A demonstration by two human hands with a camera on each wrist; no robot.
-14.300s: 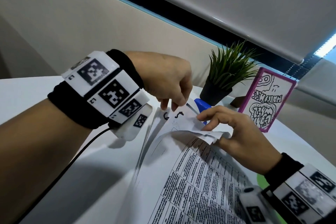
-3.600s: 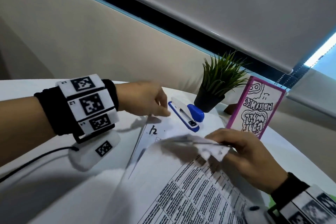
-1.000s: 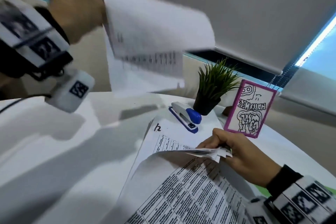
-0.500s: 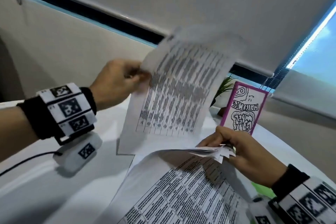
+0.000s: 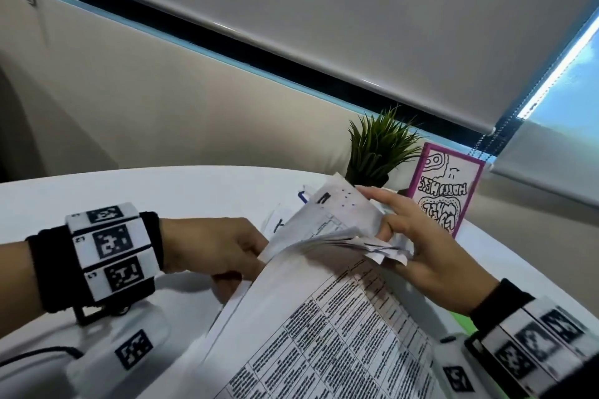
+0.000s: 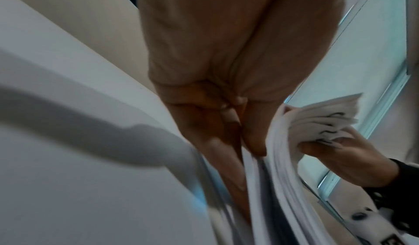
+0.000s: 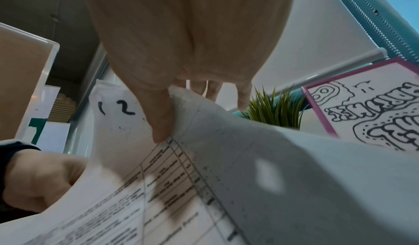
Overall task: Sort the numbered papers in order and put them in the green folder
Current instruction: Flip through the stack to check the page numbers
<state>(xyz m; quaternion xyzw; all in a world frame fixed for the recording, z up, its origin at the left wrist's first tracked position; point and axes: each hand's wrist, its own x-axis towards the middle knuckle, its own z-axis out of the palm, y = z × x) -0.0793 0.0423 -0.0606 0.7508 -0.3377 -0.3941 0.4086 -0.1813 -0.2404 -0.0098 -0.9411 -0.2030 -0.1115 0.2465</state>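
A stack of printed, numbered papers [image 5: 324, 317] lies on the white table [image 5: 162, 191]. My right hand [image 5: 379, 220] grips the far corners of the upper sheets [image 6: 328, 119] and bends them up, thumb [image 7: 158, 116] on the print side. A sheet marked 12 [image 7: 118, 109] stands behind that thumb. My left hand [image 5: 249, 266] is at the stack's left edge, under the lifted sheets, pinching a sheet's edge [image 6: 249, 159]. A sliver of the green folder [image 5: 466, 324] shows under the papers by my right wrist.
A small potted plant [image 5: 379, 146] and a pink-framed drawing [image 5: 444, 194] stand at the table's far side, just behind my right hand. A bit of the blue stapler [image 5: 303, 196] peeks out past the lifted sheets. Bare table lies to the left.
My left hand has come down from the air with its sheet to the stack's left edge. My right hand has lifted the upper sheets' corners higher, hiding most of the stapler.
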